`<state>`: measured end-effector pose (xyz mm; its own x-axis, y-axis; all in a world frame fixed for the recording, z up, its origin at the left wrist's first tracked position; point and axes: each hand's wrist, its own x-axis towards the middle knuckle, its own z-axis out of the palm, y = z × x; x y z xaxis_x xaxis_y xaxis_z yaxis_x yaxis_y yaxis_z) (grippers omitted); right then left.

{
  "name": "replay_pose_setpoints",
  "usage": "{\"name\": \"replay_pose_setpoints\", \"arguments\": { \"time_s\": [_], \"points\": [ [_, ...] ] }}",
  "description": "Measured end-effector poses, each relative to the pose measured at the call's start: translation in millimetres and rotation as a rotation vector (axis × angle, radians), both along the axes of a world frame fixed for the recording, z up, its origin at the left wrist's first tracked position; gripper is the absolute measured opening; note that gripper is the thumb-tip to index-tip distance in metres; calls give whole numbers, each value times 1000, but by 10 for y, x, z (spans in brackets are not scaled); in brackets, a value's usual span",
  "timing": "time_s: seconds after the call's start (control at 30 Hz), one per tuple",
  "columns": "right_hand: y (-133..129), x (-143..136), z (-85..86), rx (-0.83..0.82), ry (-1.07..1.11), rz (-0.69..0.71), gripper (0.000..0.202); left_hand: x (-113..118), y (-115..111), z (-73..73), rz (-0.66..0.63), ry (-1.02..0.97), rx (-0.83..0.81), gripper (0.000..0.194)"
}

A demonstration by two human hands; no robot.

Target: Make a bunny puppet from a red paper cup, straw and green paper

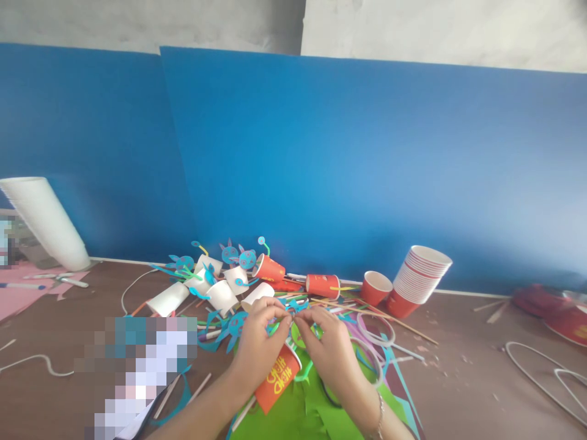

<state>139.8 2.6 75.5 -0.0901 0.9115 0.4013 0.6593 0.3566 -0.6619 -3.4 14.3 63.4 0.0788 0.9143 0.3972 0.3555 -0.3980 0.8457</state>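
My left hand (266, 336) and my right hand (326, 336) meet near the middle, above a sheet of green paper (279, 421). The fingers of both are pinched together, their tips almost touching; what they hold is too small to make out. Below them a red paper cup (277, 377) with yellow characters lies tilted, with a pale stick (244, 413) at its lower end. A green round cutout (302, 335) and a bent green straw (304, 371) show between my hands.
White cups (222, 296) with blue animal cutouts (236, 324) lie behind my left hand. A leaning stack of cups (420, 275) stands at right, beside a red cup (376, 287). Rings of tape (376, 330), sticks and scraps lie around. A white roll (48, 226) leans at far left.
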Motion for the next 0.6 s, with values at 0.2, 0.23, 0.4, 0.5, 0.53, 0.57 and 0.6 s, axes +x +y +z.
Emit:
{"name": "replay_pose_setpoints", "arguments": {
  "time_s": [0.2,0.23,0.4,0.5,0.53,0.57,0.6],
  "points": [
    [3,2,13,-47,27,24,18,3,-23,-35,27,59,93,14],
    [5,3,13,-53,31,30,18,3,-27,-42,30,65,101,14],
    [12,8,4,-61,41,40,18,3,-28,-71,39,73,114,13],
    [11,4,7,-52,49,47,18,5,-24,-70,36,64,109,13],
    [10,3,12,-52,52,49,18,6,-23,-68,34,62,106,13],
    [9,1,17,-52,54,48,18,7,-24,-66,34,59,104,13],
    [8,0,23,-53,55,47,19,8,-25,-64,33,58,102,13]
  ]
}}
